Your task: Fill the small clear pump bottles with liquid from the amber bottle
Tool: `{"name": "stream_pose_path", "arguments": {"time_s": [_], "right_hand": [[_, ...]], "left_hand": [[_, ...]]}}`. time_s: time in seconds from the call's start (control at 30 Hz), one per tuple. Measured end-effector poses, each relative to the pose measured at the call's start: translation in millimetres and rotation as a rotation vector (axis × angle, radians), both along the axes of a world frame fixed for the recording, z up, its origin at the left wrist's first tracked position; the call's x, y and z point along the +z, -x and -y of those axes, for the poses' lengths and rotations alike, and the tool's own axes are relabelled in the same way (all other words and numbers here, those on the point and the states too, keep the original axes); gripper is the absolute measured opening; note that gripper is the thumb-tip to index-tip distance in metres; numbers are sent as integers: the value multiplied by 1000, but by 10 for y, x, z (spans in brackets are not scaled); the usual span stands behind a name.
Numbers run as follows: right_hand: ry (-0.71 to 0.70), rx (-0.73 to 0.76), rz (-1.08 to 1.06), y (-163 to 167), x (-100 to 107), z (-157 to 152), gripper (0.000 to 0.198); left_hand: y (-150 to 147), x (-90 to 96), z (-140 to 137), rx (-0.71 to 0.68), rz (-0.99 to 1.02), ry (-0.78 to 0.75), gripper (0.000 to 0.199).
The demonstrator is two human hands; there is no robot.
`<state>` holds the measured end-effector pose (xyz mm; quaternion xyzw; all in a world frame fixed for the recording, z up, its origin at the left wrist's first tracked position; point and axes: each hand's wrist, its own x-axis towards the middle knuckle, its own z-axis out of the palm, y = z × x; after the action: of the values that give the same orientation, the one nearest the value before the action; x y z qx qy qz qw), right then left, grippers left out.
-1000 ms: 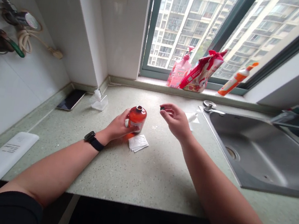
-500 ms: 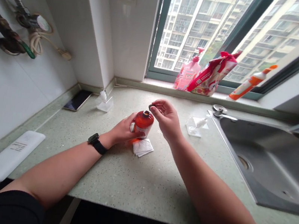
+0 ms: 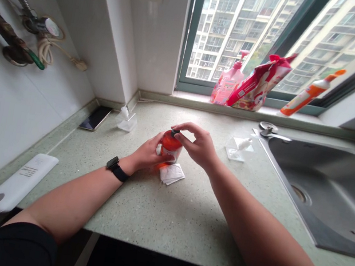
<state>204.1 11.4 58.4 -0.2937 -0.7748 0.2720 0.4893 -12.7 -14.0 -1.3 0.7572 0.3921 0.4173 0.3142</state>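
Note:
A red-orange see-through bottle (image 3: 171, 146) stands upright on the speckled green counter (image 3: 152, 210). My left hand (image 3: 147, 153) is wrapped round its left side, the thumb across the front. On the bottle's neck sits a small dark cap (image 3: 174, 133). My right hand (image 3: 197, 144) pinches this cap between thumb and fingers from the right. Just in front of the bottle lies a small stack of white tissue (image 3: 172, 175), partly behind the bottle's base.
Clear square containers with white nozzles stand on the left (image 3: 126, 121) and right (image 3: 239, 148). A phone (image 3: 95, 118) and a white power bank (image 3: 19, 182) lie at left. A steel sink (image 3: 324, 183) is at right. Pink pump bottle (image 3: 227, 84), red bag (image 3: 259, 83) and orange bottle (image 3: 308, 95) line the windowsill.
My right hand has brought the dark cap from just above and beside the bottle onto its open neck. My left hand keeps its hold. The view has shifted slightly.

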Motion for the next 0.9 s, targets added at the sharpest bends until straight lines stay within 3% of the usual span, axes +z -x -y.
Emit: {"name": "stream_pose_path", "arguments": {"time_s": [0.23, 0.37, 0.6, 0.7, 0.83, 0.9], "right_hand": [[26, 78, -24, -20, 0, -24, 13], [93, 83, -19, -115, 49, -70, 25], [170, -67, -152, -213, 57, -193, 42], [180, 23, -179, -151, 66, -155, 42], [226, 170, -161, -76, 85, -70, 42], [243, 175, -149, -81, 85, -64, 41]], "left_hand": [[4, 39, 25, -8, -8, 11, 80], [2, 44, 21, -9, -15, 2, 83], [19, 15, 18, -12, 3, -72, 93], [37, 30, 39, 12, 20, -134, 104], [40, 62, 71, 71, 54, -225, 89], [34, 78, 83, 94, 47, -256, 83]]}}
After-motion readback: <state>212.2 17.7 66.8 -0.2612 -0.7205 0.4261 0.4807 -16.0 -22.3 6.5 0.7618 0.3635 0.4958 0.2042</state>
